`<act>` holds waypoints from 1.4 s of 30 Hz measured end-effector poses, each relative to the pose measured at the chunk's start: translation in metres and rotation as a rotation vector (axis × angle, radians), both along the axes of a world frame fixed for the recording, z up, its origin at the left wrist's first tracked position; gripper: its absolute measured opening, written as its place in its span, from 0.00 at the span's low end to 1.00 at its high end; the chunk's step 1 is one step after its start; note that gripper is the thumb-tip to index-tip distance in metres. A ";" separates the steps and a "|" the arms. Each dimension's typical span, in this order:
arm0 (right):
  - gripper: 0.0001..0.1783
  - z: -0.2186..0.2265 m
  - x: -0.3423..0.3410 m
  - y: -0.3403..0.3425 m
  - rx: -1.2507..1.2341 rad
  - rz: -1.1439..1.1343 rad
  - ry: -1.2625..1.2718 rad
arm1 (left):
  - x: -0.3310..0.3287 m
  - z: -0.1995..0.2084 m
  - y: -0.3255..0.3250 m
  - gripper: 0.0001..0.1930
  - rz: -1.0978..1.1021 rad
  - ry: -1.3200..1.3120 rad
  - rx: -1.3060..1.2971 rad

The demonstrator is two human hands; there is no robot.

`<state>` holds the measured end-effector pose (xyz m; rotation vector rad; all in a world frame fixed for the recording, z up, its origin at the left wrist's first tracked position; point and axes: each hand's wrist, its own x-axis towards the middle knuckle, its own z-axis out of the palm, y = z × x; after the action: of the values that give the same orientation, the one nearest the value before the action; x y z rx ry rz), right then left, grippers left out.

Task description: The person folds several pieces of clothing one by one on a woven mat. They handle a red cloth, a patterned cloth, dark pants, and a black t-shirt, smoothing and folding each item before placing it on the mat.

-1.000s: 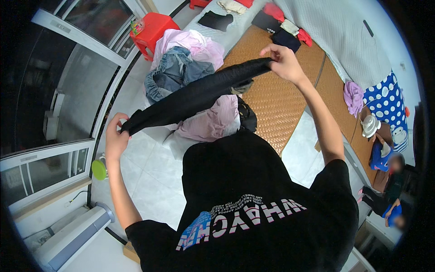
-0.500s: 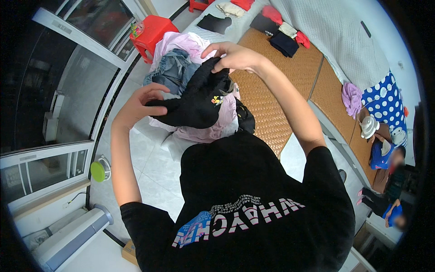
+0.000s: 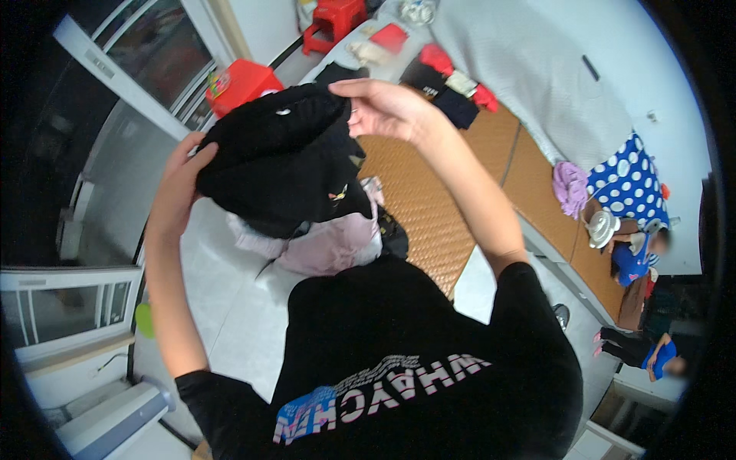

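A black garment (image 3: 264, 172) hangs stretched between my two hands. Its wide upper opening looks like a waistband, and a small pale tag shows inside; whether it is shorts or trousers I cannot tell. A small coloured print sits on its lower right side. My left hand (image 3: 182, 180) grips the left end of the opening, thumb on top. At the right end, my right hand (image 3: 387, 113) pinches the edge between thumb and fingers. Below the garment lie pink clothes (image 3: 330, 247), partly hidden by it.
A woven brown mat (image 3: 418, 199) covers the bed at right, with folded dark clothes (image 3: 458, 107) and red cloth (image 3: 435, 59) farther back. A red stool (image 3: 244, 86) stands beyond the garment. Sliding glass doors (image 3: 115, 153) line the left. Two people are at far right.
Both hands have moved left, and the black garment is now spread wider with its opening showing. It now covers the jeans seen before. The view has shifted too.
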<state>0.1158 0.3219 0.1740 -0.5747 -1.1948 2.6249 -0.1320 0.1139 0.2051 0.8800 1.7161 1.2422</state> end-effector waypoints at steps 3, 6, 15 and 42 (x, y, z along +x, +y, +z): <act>0.06 0.022 0.001 -0.002 -0.002 -0.005 0.105 | 0.002 0.022 0.009 0.08 0.014 0.037 0.045; 0.06 0.045 0.005 -0.011 0.245 -0.123 0.053 | 0.002 0.034 0.012 0.09 0.035 -0.026 0.127; 0.05 0.045 0.033 -0.011 1.188 -0.451 -0.089 | 0.032 0.051 0.010 0.09 0.014 0.006 0.152; 0.06 0.059 0.040 -0.026 1.201 -0.434 0.367 | 0.036 0.038 -0.007 0.10 -0.200 0.868 0.413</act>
<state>0.1559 0.2961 0.2327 -0.0681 -1.8846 1.2115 -0.0962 0.1073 0.2433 2.0059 1.9455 1.1686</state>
